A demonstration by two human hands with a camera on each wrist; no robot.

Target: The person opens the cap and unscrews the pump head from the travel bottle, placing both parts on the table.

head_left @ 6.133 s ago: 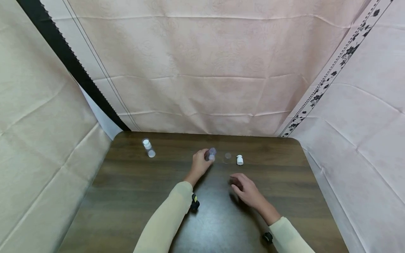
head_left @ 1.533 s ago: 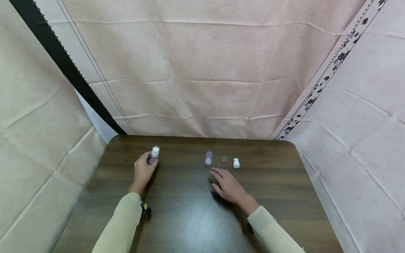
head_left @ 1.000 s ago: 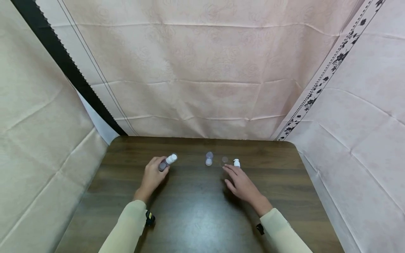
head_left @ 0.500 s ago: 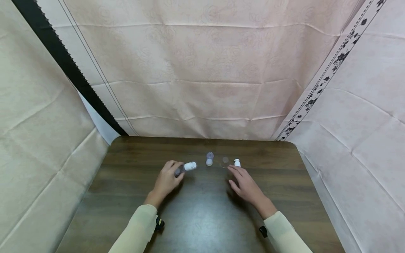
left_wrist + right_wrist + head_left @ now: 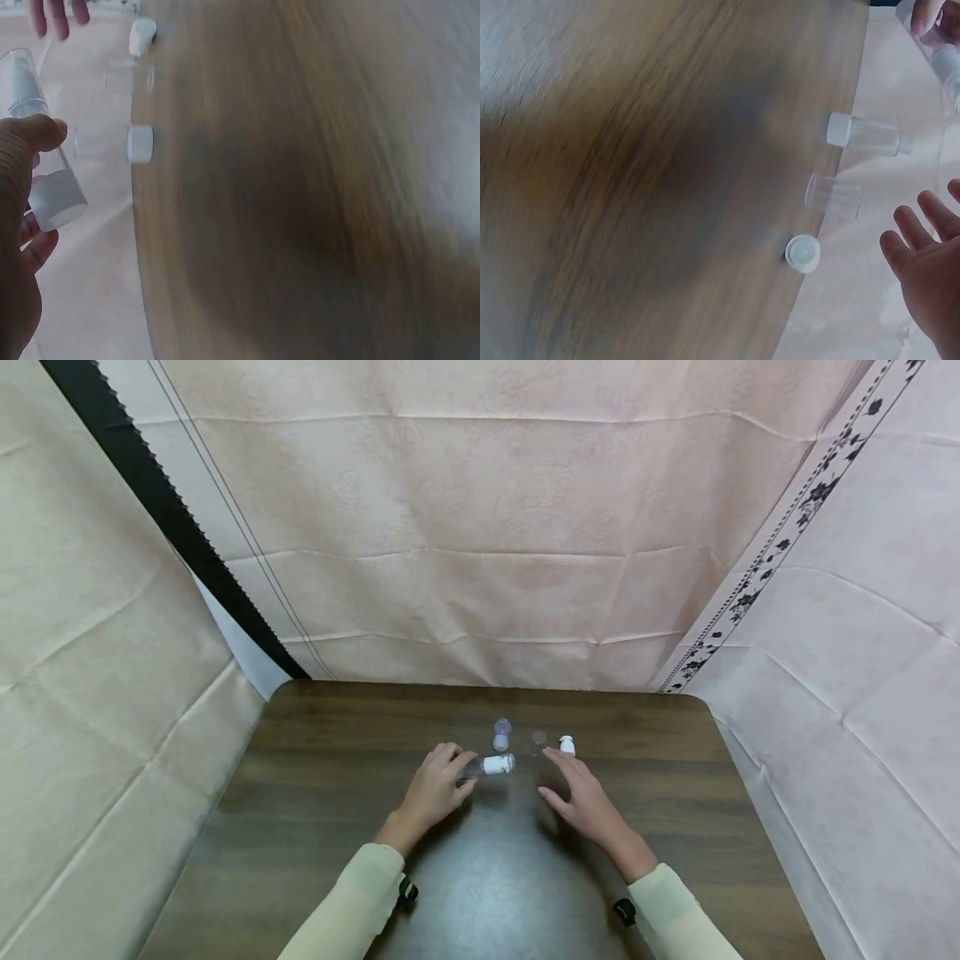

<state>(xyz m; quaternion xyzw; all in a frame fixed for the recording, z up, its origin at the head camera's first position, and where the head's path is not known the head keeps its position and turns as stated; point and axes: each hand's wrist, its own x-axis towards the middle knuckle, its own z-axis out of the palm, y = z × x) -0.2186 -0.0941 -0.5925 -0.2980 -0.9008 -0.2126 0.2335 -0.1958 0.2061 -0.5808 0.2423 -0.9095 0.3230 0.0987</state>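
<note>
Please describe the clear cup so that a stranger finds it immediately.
Near the far edge of the table stands a row of three. In its middle, between the white-based bottle and the white piece, is the clear cup, the only one without white.

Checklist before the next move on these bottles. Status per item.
1. Left hand gripping the held bottle: ok, thumb and fingers are around it.
2. Held bottle upright: not ok, tipped well over in the head view.
3. Right hand free: ok, fingers apart, holding nothing.
4. Loose bottle standing on the table: ok, upright, threaded neck bare.
5. Clear cap and white pump top fitted to the loose bottle: not ok, both sit separately.
6. Held bottle's top screwed tight: cannot tell.
</note>
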